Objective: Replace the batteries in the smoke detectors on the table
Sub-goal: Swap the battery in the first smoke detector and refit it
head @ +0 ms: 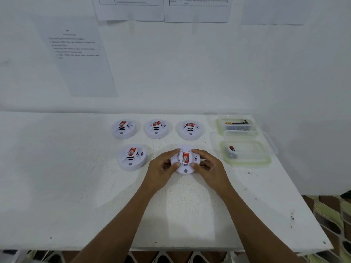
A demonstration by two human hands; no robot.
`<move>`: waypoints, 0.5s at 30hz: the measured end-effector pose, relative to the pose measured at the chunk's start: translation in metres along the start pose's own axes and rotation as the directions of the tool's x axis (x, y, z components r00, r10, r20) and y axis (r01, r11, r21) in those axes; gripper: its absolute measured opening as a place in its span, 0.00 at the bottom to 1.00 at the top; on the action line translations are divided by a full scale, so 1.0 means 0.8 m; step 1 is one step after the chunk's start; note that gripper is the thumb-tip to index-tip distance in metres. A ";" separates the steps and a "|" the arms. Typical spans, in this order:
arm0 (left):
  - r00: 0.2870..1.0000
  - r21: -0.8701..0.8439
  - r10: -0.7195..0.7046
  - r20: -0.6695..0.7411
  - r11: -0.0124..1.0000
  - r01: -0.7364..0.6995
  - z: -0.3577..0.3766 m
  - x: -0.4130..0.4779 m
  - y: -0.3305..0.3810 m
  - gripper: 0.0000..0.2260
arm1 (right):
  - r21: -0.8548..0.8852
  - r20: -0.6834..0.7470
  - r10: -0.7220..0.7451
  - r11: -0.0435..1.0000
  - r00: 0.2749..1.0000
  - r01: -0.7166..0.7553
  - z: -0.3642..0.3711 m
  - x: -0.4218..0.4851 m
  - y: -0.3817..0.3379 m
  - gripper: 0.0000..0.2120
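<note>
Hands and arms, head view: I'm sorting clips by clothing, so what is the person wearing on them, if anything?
Nothing that shows. The left hand and right hand are bare, with no gloves, rings or watch visible. The left forearm and right forearm are also uncovered down to the bottom edge of the picture; no sleeve, band or marking appears.

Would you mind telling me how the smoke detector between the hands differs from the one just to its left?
The held detector is gripped at its sides by the left hand and right hand; the front-left detector is untouched. The held detector's red label points straight up the picture; the front-left detector's is tilted. Both are white, round and carry red labels.
</note>
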State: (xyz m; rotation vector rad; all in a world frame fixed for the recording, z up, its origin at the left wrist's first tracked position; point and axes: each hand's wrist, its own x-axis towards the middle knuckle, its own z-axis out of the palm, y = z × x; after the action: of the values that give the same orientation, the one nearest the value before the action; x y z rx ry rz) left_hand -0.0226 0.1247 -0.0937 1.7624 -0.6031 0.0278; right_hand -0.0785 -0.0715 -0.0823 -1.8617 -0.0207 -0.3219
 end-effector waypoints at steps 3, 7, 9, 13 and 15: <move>1.000 0.011 -0.002 0.001 1.000 0.002 0.001 0.001 0.000 0.20 | 0.001 -0.003 -0.003 1.000 1.000 0.003 0.000 0.000 0.001 0.19; 1.000 0.019 -0.008 0.004 1.000 0.008 0.001 0.001 -0.004 0.20 | 0.004 -0.008 -0.005 1.000 1.000 0.005 0.001 -0.001 0.001 0.20; 1.000 0.017 -0.010 0.003 1.000 0.010 0.001 0.001 -0.005 0.20 | 0.001 -0.012 -0.009 1.000 1.000 0.009 0.001 -0.001 0.001 0.20; 1.000 0.027 -0.006 -0.001 1.000 0.006 0.002 0.001 -0.005 0.20 | -0.009 -0.012 -0.016 1.000 1.000 0.016 0.001 -0.002 0.002 0.20; 1.000 0.036 0.000 -0.005 0.999 0.000 0.002 0.001 -0.005 0.20 | -0.009 -0.015 -0.011 1.000 1.000 0.011 0.001 -0.002 0.003 0.20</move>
State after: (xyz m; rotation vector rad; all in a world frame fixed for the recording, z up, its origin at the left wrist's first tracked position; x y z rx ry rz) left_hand -0.0206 0.1238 -0.0972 1.7967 -0.6023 0.0427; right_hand -0.0792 -0.0710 -0.0849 -1.8683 -0.0194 -0.3442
